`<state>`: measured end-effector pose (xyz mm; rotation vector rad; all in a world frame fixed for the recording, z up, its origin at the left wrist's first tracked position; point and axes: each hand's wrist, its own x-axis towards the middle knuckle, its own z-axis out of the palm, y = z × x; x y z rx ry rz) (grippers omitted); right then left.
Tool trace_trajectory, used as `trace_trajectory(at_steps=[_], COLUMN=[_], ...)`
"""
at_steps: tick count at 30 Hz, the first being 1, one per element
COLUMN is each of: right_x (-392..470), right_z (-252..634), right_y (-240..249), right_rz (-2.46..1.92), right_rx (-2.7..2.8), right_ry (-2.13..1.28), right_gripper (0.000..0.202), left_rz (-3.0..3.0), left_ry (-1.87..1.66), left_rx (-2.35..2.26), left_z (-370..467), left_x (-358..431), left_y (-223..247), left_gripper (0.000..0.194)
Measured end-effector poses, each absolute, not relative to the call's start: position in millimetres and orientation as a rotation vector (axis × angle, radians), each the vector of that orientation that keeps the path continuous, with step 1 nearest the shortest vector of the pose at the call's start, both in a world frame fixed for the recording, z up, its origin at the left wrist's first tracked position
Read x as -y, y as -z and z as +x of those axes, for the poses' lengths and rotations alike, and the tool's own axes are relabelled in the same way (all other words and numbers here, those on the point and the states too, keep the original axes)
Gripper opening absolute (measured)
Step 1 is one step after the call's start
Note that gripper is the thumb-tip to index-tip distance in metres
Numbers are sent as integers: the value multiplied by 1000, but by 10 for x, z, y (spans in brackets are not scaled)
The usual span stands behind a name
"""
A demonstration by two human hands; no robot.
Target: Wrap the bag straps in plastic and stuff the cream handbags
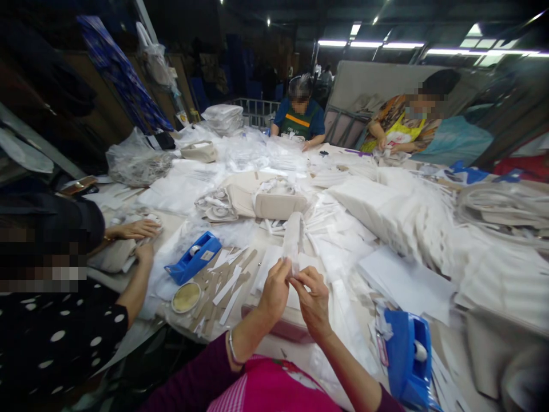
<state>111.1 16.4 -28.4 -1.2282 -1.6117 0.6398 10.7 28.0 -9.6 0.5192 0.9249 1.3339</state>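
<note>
Close together in the middle of the head view, my left hand point(277, 289) and my right hand point(313, 300) both pinch the lower end of a pale strap point(293, 234). The strap stands upright from my fingers and seems wrapped in thin white film. Behind and below my hands lies a light-coloured bag point(283, 325), its near edge pinkish, partly hidden by my wrists. Just beyond the strap sits another beige bag point(279, 206) with white wrapping on top.
A blue tape dispenser point(194, 257), a round tin point(186, 297) and paper strips point(227, 286) lie left; another blue tape dispenser point(409, 357) stands right. White wrapping sheets point(386, 212) pile up at the right. A co-worker's hand point(139, 229) works at left; two people sit across the table.
</note>
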Motion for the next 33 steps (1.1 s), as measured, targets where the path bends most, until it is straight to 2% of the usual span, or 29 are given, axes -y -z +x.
trace_trajectory(at_steps=[5, 7, 10, 13, 15, 17, 23, 33], right_x=[-154, -156, -174, -201, -210, -206, -151, -105], right_z=[1243, 1283, 1296, 1271, 1260, 1271, 1404, 1461], right_y=[272, 215, 112, 59, 82, 150, 371, 355], right_rz=[-1170, -1219, -1355, -1386, -1345, -1299, -1242, -1263], right_rx=[1793, 1842, 1796, 1572, 1426, 1415, 1836, 1893], right_ry=[-364, -360, -625, -1082, -1209, -1090, -441, -214], right_gripper=[13, 13, 8, 11, 15, 17, 21, 24], left_rz=[530, 542, 602, 727, 762, 693, 452, 311], left_ry=[-1043, -1044, -1156, -1210, -1207, -1173, -978, -903], left_rx=[-685, -655, -743, -837, -857, -839, -679, -561], left_z=[-90, -105, -25, 100, 149, 155, 97, 120], left_x=[-428, -448, -415, -347, -330, -356, -518, -530], left_y=[-40, -18, 72, 140, 146, 131, 150, 269], left_gripper=[30, 29, 27, 29, 29, 30, 31, 33])
